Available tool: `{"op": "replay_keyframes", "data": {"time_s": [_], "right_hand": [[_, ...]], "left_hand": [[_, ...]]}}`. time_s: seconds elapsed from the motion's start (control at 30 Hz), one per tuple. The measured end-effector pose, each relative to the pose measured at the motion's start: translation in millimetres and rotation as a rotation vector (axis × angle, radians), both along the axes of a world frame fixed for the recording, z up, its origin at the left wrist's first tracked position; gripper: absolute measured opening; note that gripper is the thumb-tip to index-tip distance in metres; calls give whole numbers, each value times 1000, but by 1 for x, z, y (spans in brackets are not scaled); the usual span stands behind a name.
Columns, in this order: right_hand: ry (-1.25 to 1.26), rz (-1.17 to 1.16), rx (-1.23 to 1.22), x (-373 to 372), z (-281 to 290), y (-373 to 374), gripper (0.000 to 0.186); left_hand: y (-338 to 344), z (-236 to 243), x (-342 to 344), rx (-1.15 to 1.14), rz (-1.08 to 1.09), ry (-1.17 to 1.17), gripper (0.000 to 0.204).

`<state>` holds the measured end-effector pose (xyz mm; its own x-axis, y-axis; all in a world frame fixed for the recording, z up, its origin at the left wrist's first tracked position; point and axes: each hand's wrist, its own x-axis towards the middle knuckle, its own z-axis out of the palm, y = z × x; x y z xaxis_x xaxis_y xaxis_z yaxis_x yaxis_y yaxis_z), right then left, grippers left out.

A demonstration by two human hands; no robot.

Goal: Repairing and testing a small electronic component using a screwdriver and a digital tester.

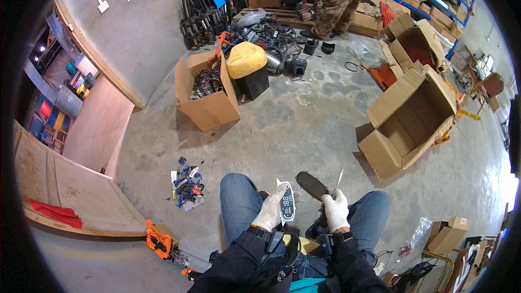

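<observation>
Over my lap, my left hand (268,210), in a white work glove, is closed around an oval display panel (287,203). The panel has a black face with white segments and a pale rim. My right hand (336,210), also gloved, grips a long dark oval cover (311,185) that points up and to the left. A thin metal shaft, like a screwdriver's (340,177), sticks up from the same hand; its handle is hidden. The two held pieces are apart. Both hands are between my knees, in front of my jeans.
A pile of small blue and black parts (188,185) lies left of my knee. Beyond stand a carton of wires (208,109) and a black bin with a yellow lid (247,61). An open carton (415,119) is at right. A person (342,1) stands at the back near heaped cables.
</observation>
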<state>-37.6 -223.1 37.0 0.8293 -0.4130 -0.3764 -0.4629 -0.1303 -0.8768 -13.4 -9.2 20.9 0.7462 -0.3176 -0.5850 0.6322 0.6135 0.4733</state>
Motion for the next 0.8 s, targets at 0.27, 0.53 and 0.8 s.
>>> {"op": "replay_keyframes", "data": {"time_s": [0.27, 0.53, 0.8], "right_hand": [[-394, -272, 251, -15, 125, -73, 11], [-216, -616, -11, -82, 79, -239, 30], [411, -463, -173, -249, -170, -265, 28]], "left_hand": [[-11, 14, 1, 164, -72, 11, 39], [-8, 13, 12, 142, -106, 9, 43], [-26, -10, 8, 201, -160, 76, 51]]}}
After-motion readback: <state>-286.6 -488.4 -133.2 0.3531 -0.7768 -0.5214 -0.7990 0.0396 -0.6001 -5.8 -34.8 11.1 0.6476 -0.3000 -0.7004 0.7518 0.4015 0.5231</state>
